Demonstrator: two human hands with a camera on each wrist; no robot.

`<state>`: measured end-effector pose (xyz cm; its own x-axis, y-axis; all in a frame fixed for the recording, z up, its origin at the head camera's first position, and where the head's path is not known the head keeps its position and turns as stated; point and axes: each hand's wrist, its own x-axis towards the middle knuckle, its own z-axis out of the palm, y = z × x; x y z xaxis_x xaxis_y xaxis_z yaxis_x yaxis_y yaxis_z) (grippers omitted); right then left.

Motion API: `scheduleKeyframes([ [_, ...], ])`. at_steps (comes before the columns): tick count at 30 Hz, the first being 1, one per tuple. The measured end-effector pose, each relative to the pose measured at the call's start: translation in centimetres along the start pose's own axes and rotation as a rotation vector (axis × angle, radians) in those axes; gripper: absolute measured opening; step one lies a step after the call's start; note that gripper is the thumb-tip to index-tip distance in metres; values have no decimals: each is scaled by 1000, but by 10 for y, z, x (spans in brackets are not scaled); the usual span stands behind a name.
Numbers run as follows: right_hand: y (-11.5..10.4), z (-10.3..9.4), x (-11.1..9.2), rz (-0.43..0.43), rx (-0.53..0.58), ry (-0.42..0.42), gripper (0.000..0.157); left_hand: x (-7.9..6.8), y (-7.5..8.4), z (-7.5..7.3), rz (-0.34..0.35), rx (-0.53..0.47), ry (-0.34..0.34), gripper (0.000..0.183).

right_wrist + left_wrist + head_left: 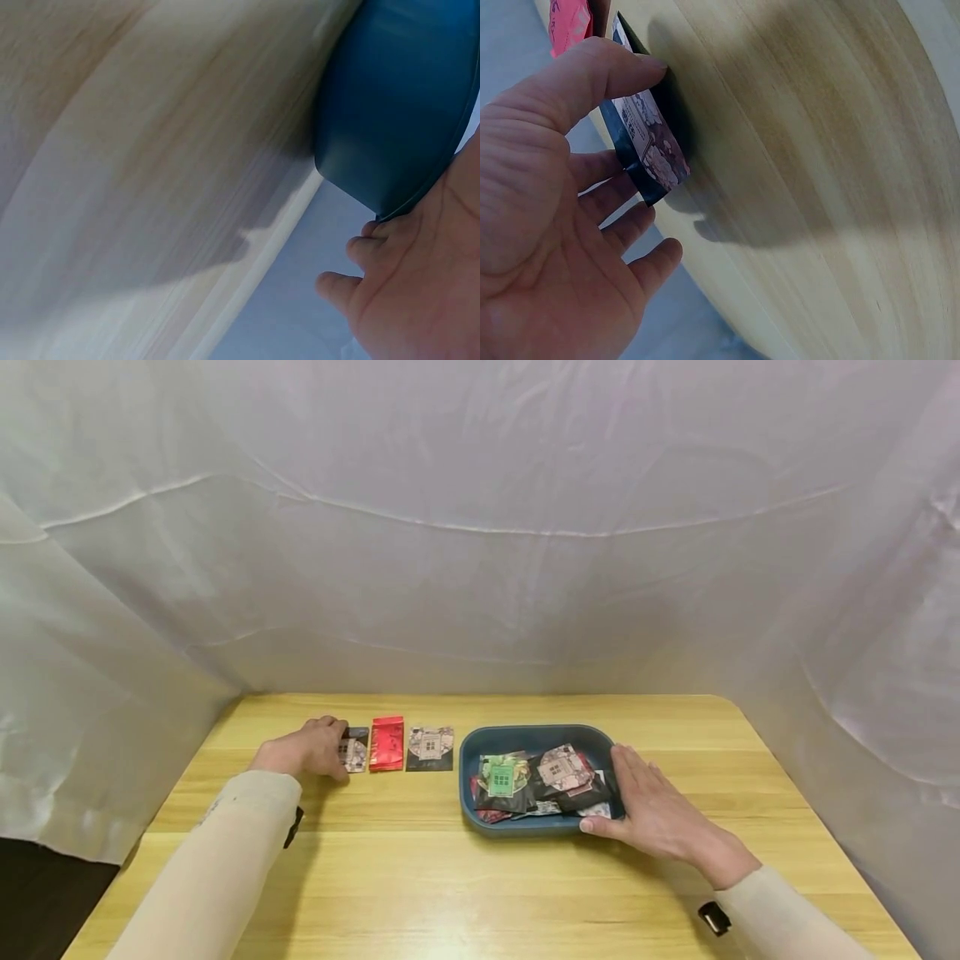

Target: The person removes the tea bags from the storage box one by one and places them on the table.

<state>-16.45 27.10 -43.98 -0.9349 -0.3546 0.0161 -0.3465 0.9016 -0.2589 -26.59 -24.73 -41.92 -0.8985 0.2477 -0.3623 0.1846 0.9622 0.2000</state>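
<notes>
My left hand (307, 750) is at the left end of a row of small sachets. Its thumb and fingers pinch a black sachet with a floral print (355, 752). In the left wrist view this floral sachet (656, 146) is tilted, its edge between thumb and fingers. Beside it lie a red sachet (387, 743) and another black floral sachet (430, 749). My right hand (663, 814) rests against the right end of a blue bin (525, 832), fingers extended along the rim. Inside are several sachets, including a green-labelled one (501, 781) and a pink-labelled one (561, 768).
The wooden table (390, 877) has a rounded far right corner. White cloth (480, 593) hangs behind it and on both sides. A dark area (45, 893) shows beyond the table at lower left.
</notes>
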Motion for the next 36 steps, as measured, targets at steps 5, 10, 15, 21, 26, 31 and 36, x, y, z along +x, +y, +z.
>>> scheduleKeyframes([
  [5,0,0,0,0,4,0,126,2,-3,1,5,2,-1,106],
  [10,0,0,0,7,6,-4,126,4,-5,2,12,-3,-15,103],
  [15,-2,-1,0,9,8,-9,126,3,-5,2,25,-13,-13,104],
  [21,-2,-1,1,12,9,-14,127,-6,15,-11,35,-67,43,91],
  [26,-1,-1,0,19,10,-14,127,-13,59,-25,82,1,212,81],
  [31,1,-1,1,15,3,-5,127,-14,115,-28,193,89,312,76],
  [36,3,-2,3,15,-2,1,128,-12,164,-17,304,140,274,76],
])
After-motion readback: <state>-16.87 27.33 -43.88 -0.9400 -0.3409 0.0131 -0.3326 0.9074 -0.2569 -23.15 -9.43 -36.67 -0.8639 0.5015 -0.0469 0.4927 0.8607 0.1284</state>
